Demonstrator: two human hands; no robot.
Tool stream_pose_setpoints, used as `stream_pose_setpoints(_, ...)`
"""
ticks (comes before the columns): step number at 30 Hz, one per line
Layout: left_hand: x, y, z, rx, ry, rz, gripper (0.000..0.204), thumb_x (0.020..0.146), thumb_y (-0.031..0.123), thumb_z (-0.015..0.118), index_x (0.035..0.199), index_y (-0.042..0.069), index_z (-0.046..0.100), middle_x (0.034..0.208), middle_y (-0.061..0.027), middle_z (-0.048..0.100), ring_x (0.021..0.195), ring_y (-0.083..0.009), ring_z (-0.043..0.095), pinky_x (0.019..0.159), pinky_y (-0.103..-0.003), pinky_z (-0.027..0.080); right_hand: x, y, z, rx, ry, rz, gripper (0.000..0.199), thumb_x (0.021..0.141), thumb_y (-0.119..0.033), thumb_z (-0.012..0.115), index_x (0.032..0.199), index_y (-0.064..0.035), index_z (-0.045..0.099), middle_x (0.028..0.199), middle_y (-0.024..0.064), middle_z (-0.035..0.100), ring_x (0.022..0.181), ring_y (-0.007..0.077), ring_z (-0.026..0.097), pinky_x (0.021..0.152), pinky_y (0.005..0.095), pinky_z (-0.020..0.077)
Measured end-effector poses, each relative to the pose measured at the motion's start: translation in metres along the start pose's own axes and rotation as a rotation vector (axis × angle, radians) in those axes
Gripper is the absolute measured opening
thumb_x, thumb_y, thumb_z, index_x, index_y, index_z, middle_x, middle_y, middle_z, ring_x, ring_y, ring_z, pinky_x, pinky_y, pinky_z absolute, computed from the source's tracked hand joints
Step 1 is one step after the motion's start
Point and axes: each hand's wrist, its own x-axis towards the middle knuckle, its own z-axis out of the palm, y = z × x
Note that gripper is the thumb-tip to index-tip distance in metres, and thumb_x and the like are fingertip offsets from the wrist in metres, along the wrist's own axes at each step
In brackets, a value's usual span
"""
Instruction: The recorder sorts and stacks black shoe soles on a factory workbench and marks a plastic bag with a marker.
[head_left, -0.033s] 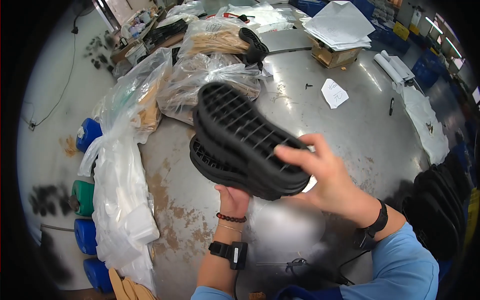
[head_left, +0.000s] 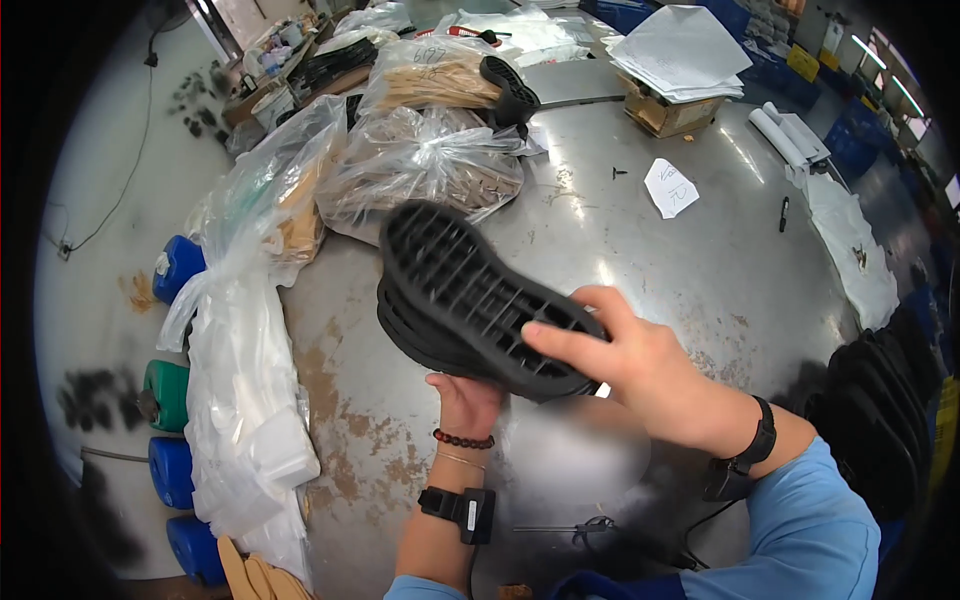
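Observation:
Above the metal table (head_left: 640, 262) I hold a stack of black shoe soles (head_left: 470, 285), tilted, with the gridded hollow side of the top one facing up. My right hand (head_left: 625, 350) grips the near right end, its thumb pressed inside the top sole's rim. From below, my left hand (head_left: 468, 402) supports the stack; most of its fingers are hidden under the soles. Lower soles show only as edges at the left, so how many there are I cannot tell.
Clear plastic bags (head_left: 425, 165) of tan pieces lie at the far left, plastic sheeting (head_left: 245, 400) nearer. A paper-topped cardboard box (head_left: 668, 110), a paper scrap (head_left: 670, 188) and a pen (head_left: 783, 214) lie beyond. Black soles (head_left: 870, 410) are piled at right; blue jugs (head_left: 172, 472) stand left.
The top sole has come down and slightly left, closer over the soles beneath, covering more of them. My right hand moved left with it; my left hand stays nearly in place.

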Motion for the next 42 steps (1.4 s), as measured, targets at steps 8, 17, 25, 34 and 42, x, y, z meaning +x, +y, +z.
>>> stream_pose_setpoints(8,-0.051,0.006,-0.049,-0.244,0.042,-0.110,0.080,0.084,0.067,0.051,0.139,0.010,0.042,0.137,-0.0096,0.049,0.123,-0.0268,0.050,0.103,-0.043,0.045,0.211,0.175,0.037,0.542,0.195,0.556,0.059,0.089,-0.044,0.062,0.123,0.0047,0.057,0.122,0.0220,0.059,0.117,0.0328,0.054,0.096,0.0424,0.0419)
stream_pose_setpoints(17,-0.105,-0.007,-0.119,-0.243,0.268,-0.131,0.077,0.085,0.065,0.051,0.137,0.010,0.044,0.136,-0.0099,0.051,0.121,-0.0269,0.052,0.101,-0.043,0.047,0.336,0.279,0.110,0.176,0.655,0.782,0.069,0.064,-0.052,0.080,0.093,0.0088,0.068,0.096,0.0193,0.069,0.080,0.0251,0.068,0.072,0.0373,0.0517)
stream_pose_setpoints(25,-0.048,-0.003,-0.060,-0.316,0.218,-0.172,0.073,0.087,0.063,0.051,0.136,0.010,0.045,0.134,-0.0100,0.052,0.120,-0.0270,0.053,0.100,-0.043,0.048,0.139,0.211,0.018,1.299,0.543,0.676,0.048,0.074,-0.032,0.074,0.111,-0.0029,0.064,0.111,0.0117,0.065,0.101,0.0212,0.061,0.090,0.0302,0.0444)
stream_pose_setpoints(34,-0.146,0.017,0.015,-0.062,0.279,0.145,0.083,0.081,0.062,0.059,0.142,0.011,0.037,0.143,-0.0052,0.043,0.133,-0.0267,0.038,0.112,-0.045,0.030,-0.064,-0.038,-0.004,1.031,0.460,0.034,0.087,0.062,-0.018,0.085,0.134,0.0038,0.040,0.126,0.0146,0.055,0.115,0.0213,0.055,0.102,0.0328,0.0410)
stream_pose_setpoints(42,-0.279,0.034,0.049,-0.023,0.240,0.294,0.083,0.075,0.061,0.068,0.137,0.011,0.044,0.133,-0.0071,0.052,0.123,-0.0255,0.050,0.105,-0.043,0.042,-0.166,-0.174,-0.003,0.424,0.061,-0.318,0.094,0.062,-0.025,0.086,0.135,0.0024,0.035,0.127,0.0229,0.050,0.115,0.0362,0.055,0.095,0.0381,0.0477)
